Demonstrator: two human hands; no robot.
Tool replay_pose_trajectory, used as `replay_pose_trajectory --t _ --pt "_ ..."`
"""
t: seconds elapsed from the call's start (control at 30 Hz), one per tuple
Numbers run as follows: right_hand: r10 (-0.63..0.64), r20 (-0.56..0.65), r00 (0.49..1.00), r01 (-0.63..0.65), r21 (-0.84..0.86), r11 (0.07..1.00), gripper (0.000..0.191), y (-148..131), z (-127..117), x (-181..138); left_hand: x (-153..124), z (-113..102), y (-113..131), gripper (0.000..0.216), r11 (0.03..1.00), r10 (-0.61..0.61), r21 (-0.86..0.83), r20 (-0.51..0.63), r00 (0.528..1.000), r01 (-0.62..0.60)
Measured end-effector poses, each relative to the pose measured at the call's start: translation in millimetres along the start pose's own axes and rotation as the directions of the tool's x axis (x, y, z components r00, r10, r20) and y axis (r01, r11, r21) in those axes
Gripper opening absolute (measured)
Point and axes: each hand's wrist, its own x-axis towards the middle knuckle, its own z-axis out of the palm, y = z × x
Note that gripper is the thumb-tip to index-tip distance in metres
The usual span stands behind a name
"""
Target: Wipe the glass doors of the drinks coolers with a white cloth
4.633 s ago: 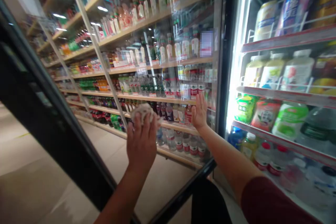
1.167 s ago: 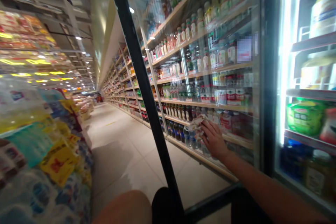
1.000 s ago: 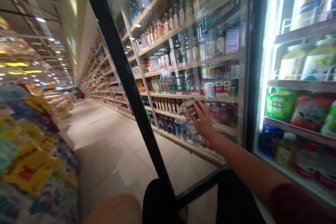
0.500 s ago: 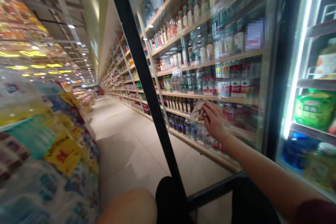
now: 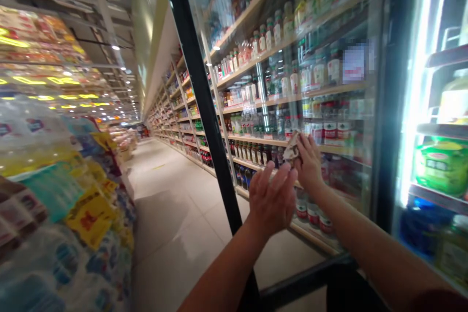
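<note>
An open glass cooler door with a black frame stands in front of me. My right hand presses a crumpled patterned cloth against the inner side of the glass. The fingers are closed on the cloth. My left hand is raised just left of and below the right hand, close to the glass. Its fingers are stretched out and together, and it holds nothing.
Through the glass I see long wooden shelves of bottled drinks. The lit cooler interior with bottles on wire racks is at the right. Packaged goods are stacked at the left, beside a tiled aisle.
My left hand has come up into view beside the right hand. My right hand has slid the cloth a little up and to the right on the glass.
</note>
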Motion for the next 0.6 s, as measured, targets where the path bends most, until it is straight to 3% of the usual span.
replay_pose_trajectory --t 0.1,0.2,0.27,0.33,0.47,0.53,0.6 --pt "-0.076 0.088 0.993 0.073 0.038 0.997 0.072 -5.2 3.3 -26.2 17.7 29.4 -14.2 0.056 0.987 -0.084 0.132 -0.043 0.996 0.089" --pt "-0.162 0.203 0.966 0.167 -0.008 0.986 0.073 -6.0 2.3 -76.3 17.3 57.5 -25.8 0.060 0.959 -0.140 0.255 0.049 0.989 0.123" --pt "-0.173 0.240 0.955 0.191 -0.056 0.980 0.072 -0.9 -1.3 -90.2 9.7 69.2 -29.1 0.061 0.951 -0.121 0.296 0.100 0.988 0.087" --pt "-0.144 0.223 0.964 0.167 -0.085 0.982 0.070 6.4 -5.2 -76.7 2.1 74.4 -28.3 0.061 0.945 -0.118 0.319 0.117 0.986 0.075" --pt "0.003 0.082 0.997 0.002 -0.056 0.998 0.067 14.7 -6.6 -19.4 -7.5 75.6 -18.7 0.060 0.940 -0.125 0.332 0.111 0.986 0.082" --pt "0.021 0.044 0.999 -0.019 -0.036 0.999 0.063 13.0 -4.1 -15.1 -11.9 76.7 -14.1 0.059 0.945 -0.093 0.324 0.123 0.988 0.048" --pt "-0.023 0.075 0.997 0.026 -0.032 0.999 0.061 10.7 -0.4 -34.8 -16.0 79.0 -12.2 0.059 0.946 -0.076 0.324 0.131 0.988 0.030"
